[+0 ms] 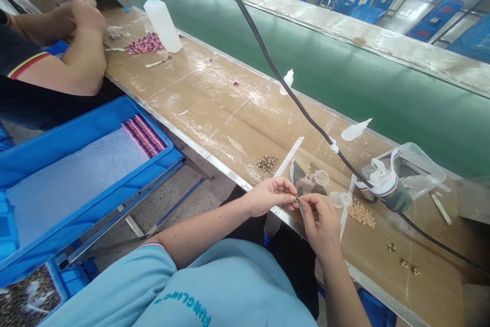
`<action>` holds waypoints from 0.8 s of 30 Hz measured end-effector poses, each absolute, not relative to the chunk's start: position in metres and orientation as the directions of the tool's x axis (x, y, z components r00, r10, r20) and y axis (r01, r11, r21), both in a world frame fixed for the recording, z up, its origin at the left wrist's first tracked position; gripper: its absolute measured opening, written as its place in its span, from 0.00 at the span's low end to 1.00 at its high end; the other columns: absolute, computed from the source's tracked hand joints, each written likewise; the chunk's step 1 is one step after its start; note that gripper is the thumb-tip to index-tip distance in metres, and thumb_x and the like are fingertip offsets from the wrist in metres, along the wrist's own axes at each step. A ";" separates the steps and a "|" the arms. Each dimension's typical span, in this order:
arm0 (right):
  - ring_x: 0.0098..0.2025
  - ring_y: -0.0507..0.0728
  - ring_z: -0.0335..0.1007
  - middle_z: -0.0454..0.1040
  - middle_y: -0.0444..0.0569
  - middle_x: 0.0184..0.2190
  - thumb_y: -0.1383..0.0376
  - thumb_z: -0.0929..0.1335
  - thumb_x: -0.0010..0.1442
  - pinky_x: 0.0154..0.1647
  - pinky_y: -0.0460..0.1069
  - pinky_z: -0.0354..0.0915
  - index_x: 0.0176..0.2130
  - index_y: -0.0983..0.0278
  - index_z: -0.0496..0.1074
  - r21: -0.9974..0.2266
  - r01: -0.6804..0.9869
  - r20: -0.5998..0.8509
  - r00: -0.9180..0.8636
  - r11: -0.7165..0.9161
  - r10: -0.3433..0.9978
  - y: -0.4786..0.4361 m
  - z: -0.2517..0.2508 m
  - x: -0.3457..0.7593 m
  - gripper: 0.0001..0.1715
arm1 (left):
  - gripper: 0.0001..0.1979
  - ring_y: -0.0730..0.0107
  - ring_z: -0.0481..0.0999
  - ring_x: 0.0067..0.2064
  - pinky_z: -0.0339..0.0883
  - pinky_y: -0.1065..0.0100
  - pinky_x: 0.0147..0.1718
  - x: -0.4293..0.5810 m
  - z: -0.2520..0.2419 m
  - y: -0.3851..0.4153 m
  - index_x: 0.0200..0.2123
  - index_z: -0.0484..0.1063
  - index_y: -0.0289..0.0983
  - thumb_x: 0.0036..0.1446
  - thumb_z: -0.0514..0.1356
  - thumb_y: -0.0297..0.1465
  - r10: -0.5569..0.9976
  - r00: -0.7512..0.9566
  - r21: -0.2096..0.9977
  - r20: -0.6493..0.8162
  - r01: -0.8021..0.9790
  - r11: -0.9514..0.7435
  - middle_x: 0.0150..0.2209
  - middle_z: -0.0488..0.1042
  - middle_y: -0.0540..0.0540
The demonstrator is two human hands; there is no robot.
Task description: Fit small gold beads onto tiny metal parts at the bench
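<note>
Gold-brown, tiny, metal-looking piece (297, 197) sitting between bare left hand (272, 197) and bare right hand (320, 219), both pinching, near front edge of brown-covered worktable (206, 107). Loosening pinch could be sending it floorward; small size likely making slips easy.

We wear a light-blue cloth shirt (237, 286) with curved teal lettering (192, 304) and thin striped sleeve trim (153, 244). Our black legwear (296, 266) is plain.
</note>
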State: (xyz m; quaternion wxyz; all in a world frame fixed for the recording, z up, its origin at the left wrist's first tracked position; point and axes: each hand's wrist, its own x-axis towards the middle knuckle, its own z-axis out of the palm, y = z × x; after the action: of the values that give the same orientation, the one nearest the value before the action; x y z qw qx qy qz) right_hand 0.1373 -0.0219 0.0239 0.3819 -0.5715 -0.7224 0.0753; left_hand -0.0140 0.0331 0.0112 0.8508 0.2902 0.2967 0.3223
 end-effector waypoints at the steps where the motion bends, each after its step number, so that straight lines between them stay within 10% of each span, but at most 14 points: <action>1: 0.32 0.51 0.68 0.72 0.45 0.29 0.64 0.63 0.64 0.31 0.45 0.66 0.33 0.62 0.69 -0.540 0.770 0.471 -0.057 0.339 0.880 -0.022 0.023 0.137 0.08 | 0.20 0.74 0.77 0.27 0.70 0.72 0.29 -0.014 0.011 0.033 0.29 0.69 0.31 0.37 0.72 0.36 0.720 0.615 0.687 -0.321 -0.373 0.624 0.23 0.77 0.47; 24: 0.35 0.53 0.76 0.78 0.48 0.37 0.72 0.67 0.58 0.39 0.48 0.74 0.47 0.59 0.74 -0.386 0.812 0.691 -0.061 0.438 0.721 -0.031 0.008 0.130 0.17 | 0.20 0.79 0.71 0.21 0.63 0.75 0.24 -0.009 0.014 0.030 0.29 0.67 0.32 0.36 0.72 0.36 0.763 0.520 0.719 -0.383 -0.351 0.600 0.19 0.74 0.50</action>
State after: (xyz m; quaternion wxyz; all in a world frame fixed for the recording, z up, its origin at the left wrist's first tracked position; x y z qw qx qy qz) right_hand 0.1298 -0.0313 0.0082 0.4374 -0.5276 -0.7263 -0.0523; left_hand -0.0093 0.0303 0.0142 0.8216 0.2919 0.3533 0.3390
